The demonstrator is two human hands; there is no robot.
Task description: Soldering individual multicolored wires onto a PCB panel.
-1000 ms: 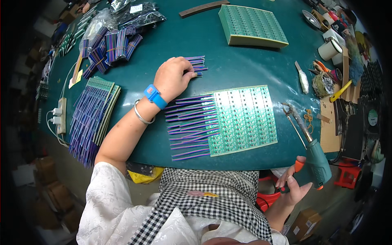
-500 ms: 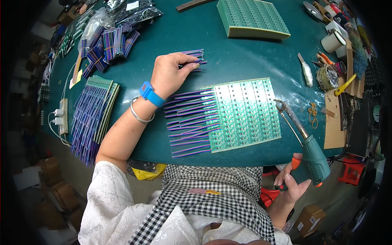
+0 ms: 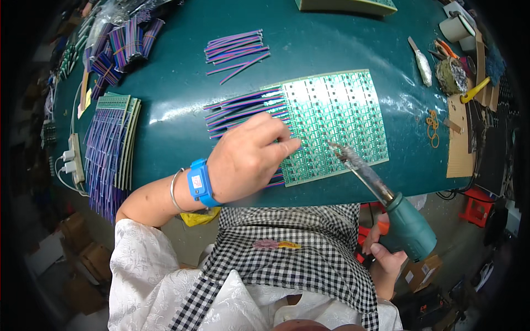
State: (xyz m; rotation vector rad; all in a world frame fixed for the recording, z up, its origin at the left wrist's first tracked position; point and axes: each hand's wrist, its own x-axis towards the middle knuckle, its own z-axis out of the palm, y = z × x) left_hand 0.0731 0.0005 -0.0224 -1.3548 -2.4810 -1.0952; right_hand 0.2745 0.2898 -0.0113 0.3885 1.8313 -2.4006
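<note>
A green circuit board panel [image 3: 337, 121] lies on the table in front of me, with a row of thin multicoloured wires [image 3: 243, 102] along its left side. My left hand [image 3: 248, 157], wearing a blue wrist strap, is over these wires, thumb and fingers pinched on a wire whose bluish end [image 3: 300, 144] shows at the fingertips; the rest is hidden. At the lower right my right hand [image 3: 383, 258] grips a green soldering gun [image 3: 411, 227]. Its tip is above the board, a little right of my left fingertips. Loose wires [image 3: 234, 45] lie beyond the board.
Wired boards [image 3: 113, 143] are stacked at left, near a power strip [image 3: 77, 160]. Bundled wires [image 3: 127, 41] lie far left. Another board stack [image 3: 348, 5] is at the far edge. Rubber bands [image 3: 432, 129], a foil-wrapped knife [image 3: 423, 66] and a white mug [image 3: 455, 28] are at right.
My left hand has come from the loose wires back toward me to the board's wired side. The soldering gun's tip has moved left, from beside the board to over it.
</note>
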